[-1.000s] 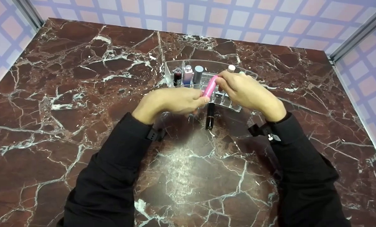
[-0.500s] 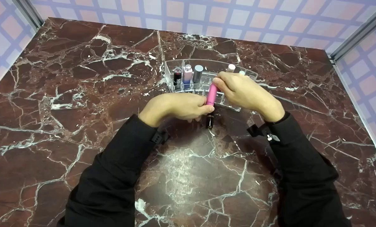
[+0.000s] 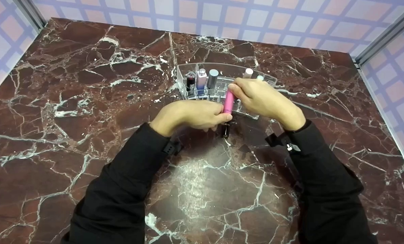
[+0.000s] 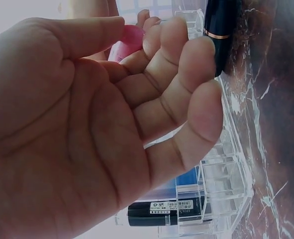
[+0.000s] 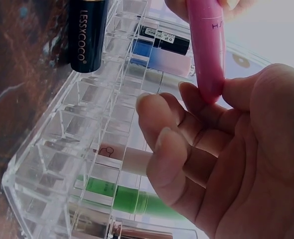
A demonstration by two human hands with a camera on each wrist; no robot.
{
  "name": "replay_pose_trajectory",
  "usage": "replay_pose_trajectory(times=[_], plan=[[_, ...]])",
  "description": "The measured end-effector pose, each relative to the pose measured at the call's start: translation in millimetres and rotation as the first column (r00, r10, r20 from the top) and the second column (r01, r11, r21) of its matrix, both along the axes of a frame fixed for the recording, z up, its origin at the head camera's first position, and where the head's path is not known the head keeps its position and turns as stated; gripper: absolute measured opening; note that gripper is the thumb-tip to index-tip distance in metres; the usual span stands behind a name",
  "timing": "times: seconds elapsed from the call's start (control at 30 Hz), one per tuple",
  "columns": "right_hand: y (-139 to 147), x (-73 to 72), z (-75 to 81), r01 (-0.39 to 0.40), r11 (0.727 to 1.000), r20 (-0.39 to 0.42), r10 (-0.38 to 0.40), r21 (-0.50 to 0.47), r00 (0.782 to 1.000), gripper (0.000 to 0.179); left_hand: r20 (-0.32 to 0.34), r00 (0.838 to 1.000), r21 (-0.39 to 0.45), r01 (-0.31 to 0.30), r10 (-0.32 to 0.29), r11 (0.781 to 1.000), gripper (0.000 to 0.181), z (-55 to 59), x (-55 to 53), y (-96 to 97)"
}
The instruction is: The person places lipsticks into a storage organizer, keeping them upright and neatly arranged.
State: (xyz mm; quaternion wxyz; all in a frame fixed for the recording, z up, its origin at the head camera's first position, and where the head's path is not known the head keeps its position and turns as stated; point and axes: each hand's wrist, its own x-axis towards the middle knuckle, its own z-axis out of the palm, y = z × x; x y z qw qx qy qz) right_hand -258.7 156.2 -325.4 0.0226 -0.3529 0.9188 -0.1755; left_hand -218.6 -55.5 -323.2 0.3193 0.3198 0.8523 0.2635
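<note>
A pink cosmetic tube with dark lettering is held aloft between both hands, slightly tilted. My left hand pinches its nearer end with thumb and forefinger. At the farther end, my right hand pinches the rounded tip; the other fingers curve loosely below, seen in the right wrist view. Beneath the left hand a black lipstick tube with a gold ring is partly hidden. LESSYCOCO is printed on the black tube in the right wrist view. Behind the hands stands a clear tiered organizer.
At the organizer's left are a black tube, a pink-and-blue tube and a grey-capped cylinder. A white-capped tube and a green tube sit to the right. The marbled tabletop meets patterned panels.
Over the last second the pink tube and my left hand have come down nearer to me, and the tube stands steeper. In the last half second almost nothing has shifted.
</note>
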Motion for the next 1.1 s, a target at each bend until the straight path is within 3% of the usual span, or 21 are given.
replay_pose_trajectory(times=[0.47,1.1], plan=[[-0.5,-0.1,-0.2,0.033,0.999,0.027,-0.033,-0.007,0.999,0.044,0.062,0.998,0.059,-0.023,0.019,0.998,0.036,-1.8,0.7,1.5],[-0.8,1.4,-0.9,0.003,1.000,-0.007,-0.003,0.006,1.000,0.037,0.093,0.994,0.021,-0.053,0.051,0.998,0.035,-8.3,-1.3,2.7]])
